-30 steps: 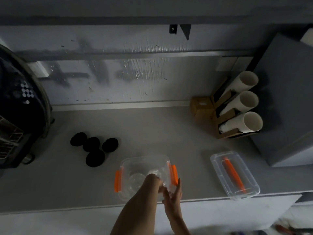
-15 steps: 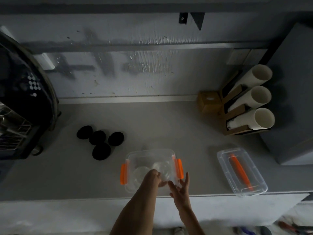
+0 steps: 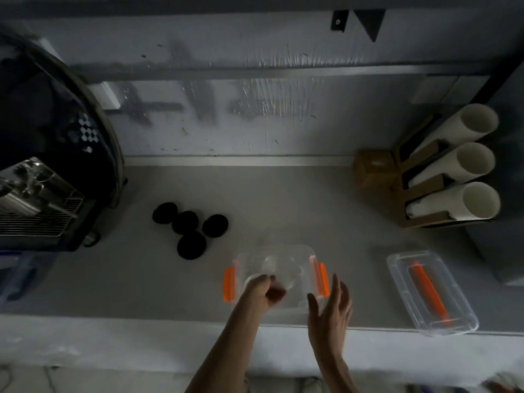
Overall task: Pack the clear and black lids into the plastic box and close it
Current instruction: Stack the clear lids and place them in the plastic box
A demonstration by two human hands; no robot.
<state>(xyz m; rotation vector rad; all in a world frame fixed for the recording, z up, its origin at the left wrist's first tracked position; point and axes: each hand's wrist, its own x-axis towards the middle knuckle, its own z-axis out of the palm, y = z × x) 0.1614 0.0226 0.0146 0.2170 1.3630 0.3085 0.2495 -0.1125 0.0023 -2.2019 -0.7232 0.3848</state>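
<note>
So the four black lids [image 3: 190, 228] sit clustered up and to the left of my left grip [image 3: 262, 289], which is curled over the plastic box [image 3: 276, 275]; can't tell if it's pinching a clear lid. Right grip [image 3: 330, 303] hangs open beside the box's orange latch. Left one's nearer. The box cover [image 3: 431, 292] lies off right on the grey counter [image 3: 283, 199], cup tubes [image 3: 453, 165] beyond.

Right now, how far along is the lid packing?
Done: clear lids already lie in the plastic box. In hand: the left hand is curled over the box, contents unclear; the right hand is open beside it. Left: four black lids on the counter, and the box cover is off.
</note>
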